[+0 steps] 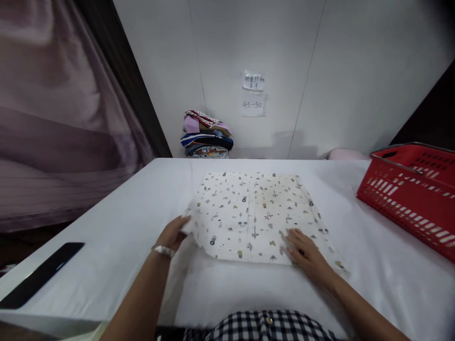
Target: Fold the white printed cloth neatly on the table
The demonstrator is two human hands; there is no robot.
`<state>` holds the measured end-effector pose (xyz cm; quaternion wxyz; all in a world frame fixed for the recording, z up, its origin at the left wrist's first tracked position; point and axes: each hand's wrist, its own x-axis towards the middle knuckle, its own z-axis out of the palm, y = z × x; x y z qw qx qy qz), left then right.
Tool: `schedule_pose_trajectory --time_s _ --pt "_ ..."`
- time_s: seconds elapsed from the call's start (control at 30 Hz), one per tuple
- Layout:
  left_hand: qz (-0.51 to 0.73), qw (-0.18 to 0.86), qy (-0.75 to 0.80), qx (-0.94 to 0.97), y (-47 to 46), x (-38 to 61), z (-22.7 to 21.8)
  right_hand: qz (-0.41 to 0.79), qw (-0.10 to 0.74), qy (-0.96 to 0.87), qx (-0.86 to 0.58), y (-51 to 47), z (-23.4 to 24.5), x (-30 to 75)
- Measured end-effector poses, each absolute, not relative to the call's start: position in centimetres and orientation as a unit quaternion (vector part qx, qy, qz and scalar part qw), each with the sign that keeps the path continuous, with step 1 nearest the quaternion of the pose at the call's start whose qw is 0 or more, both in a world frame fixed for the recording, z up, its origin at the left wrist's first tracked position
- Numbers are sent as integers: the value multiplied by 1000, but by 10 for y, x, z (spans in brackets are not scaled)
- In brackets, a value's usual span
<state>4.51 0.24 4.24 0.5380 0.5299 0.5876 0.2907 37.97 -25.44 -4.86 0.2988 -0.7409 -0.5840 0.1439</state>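
A white cloth (231,208) printed with small grey and olive figures lies spread on the white table, with a crease down its middle. At its left edge my left hand (173,232), with a bracelet at the wrist, pinches the cloth and lifts that edge a little. My right hand (304,251) rests on the lower right part of the cloth, fingers stretched out and lying on the fabric. Some blur softens the cloth's left edge and my right fingertips.
A red plastic basket (408,199) stands on the table at the right. Folded clothes (206,137) are piled behind the table's far edge. A black flat object (42,272) lies near the left edge. Paper labels (253,104) hang on the wall, and a pinkish curtain (64,118) on the left.
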Motion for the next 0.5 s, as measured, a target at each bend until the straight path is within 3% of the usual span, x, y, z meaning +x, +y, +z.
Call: schedule_pose_trajectory --time_s 0.07,0.13,0.3,0.4,0.5 --pt "336 570 524 537 1 91 57 194 384 -538 -725 -244 -36 377" --pt "342 532 494 596 -7 149 69 260 458 -474 -706 -232 -20 377" --pt "193 423 314 828 -80 285 64 375 647 -301 -592 -222 9 393" --pt "74 388 211 894 -134 318 35 444 639 -229 -585 -237 5 406" --pt "32 342 132 930 -167 315 5 480 611 -183 -602 -256 -8 409"
